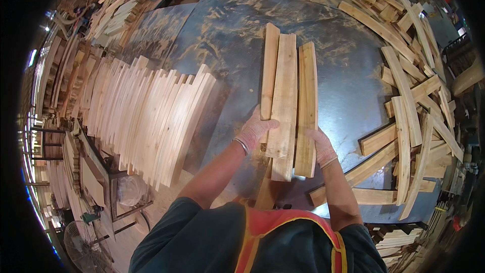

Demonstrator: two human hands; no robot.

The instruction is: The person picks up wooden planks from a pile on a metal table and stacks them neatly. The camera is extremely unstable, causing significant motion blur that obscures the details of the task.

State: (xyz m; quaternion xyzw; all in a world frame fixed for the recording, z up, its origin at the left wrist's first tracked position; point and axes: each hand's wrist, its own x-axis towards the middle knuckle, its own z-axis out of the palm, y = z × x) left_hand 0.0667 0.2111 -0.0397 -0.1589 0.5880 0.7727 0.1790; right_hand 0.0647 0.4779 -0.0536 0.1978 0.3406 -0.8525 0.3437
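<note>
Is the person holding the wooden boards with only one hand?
No, both the left hand and the right hand grip the wooden boards.

Your work surface is a grey metal table, dusted with sawdust. At its centre lie three slats, side by side and pointing toward twelve o'clock. From one to four o'clock a loose heap of offcuts sprawls over its right edge. At nine o'clock a leaning row of slats overlaps its left edge.
</note>
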